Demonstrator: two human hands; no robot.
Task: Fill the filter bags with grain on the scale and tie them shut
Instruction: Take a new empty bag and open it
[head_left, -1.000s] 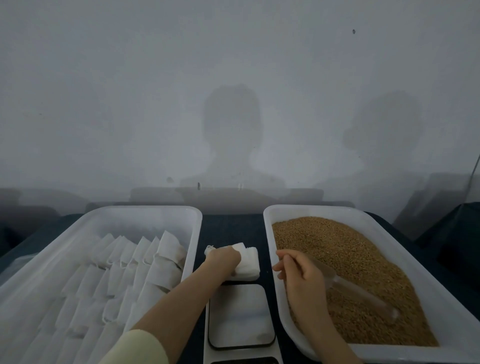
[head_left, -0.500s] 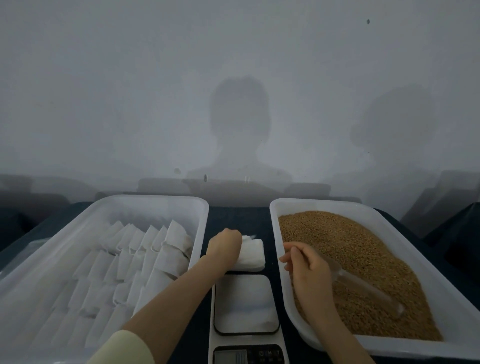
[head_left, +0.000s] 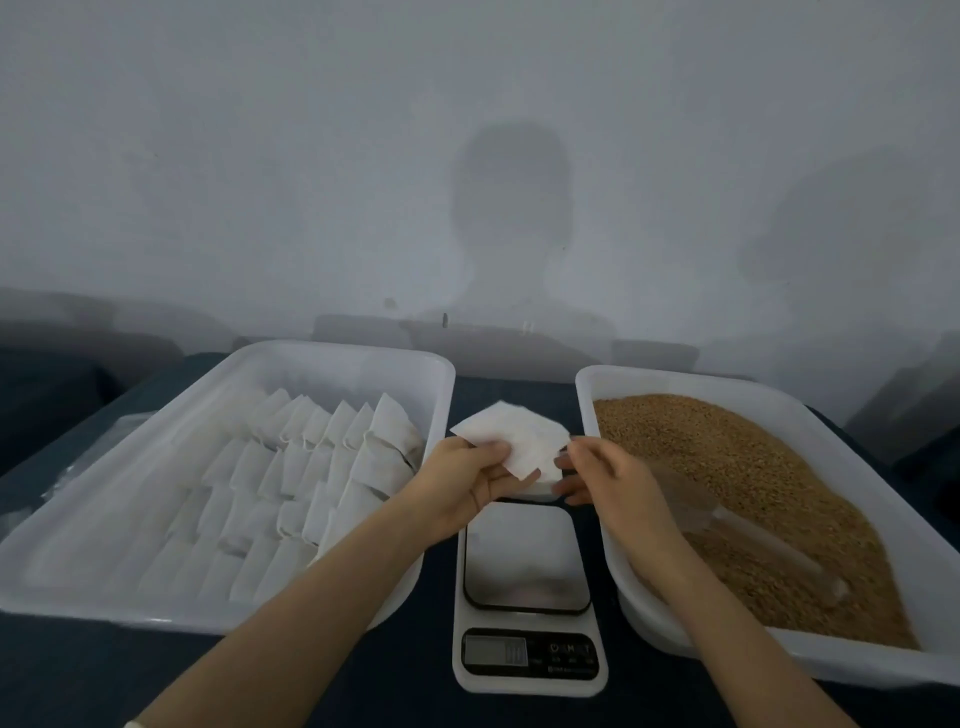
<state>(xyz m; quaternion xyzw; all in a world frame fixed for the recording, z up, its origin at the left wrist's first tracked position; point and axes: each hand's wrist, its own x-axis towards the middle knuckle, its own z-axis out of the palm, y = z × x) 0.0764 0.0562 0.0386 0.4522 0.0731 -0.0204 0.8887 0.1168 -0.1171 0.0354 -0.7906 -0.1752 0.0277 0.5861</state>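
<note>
The left hand (head_left: 465, 486) pinches a white filter bag (head_left: 511, 434) in its fingers, above the far end of the scale (head_left: 527, 597). The right hand (head_left: 610, 483) reaches the bag's right corner, but whether its fingers grip it is unclear. A clear scoop (head_left: 727, 525) lies blurred in the grain (head_left: 727, 457).

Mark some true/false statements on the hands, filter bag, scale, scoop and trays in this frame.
1. The left hand holds a flat white paper filter bag. True.
2. The white digital scale has a bag on its platform. False: the scale's platform is bare.
3. The right hand grips the clear plastic scoop. False: the scoop lies on the brown grain; the hand is at the bag's edge.
4. The right white plastic tray holds the grain. True.
5. The left white plastic tray is empty. False: rows of white bags fill it.
</note>
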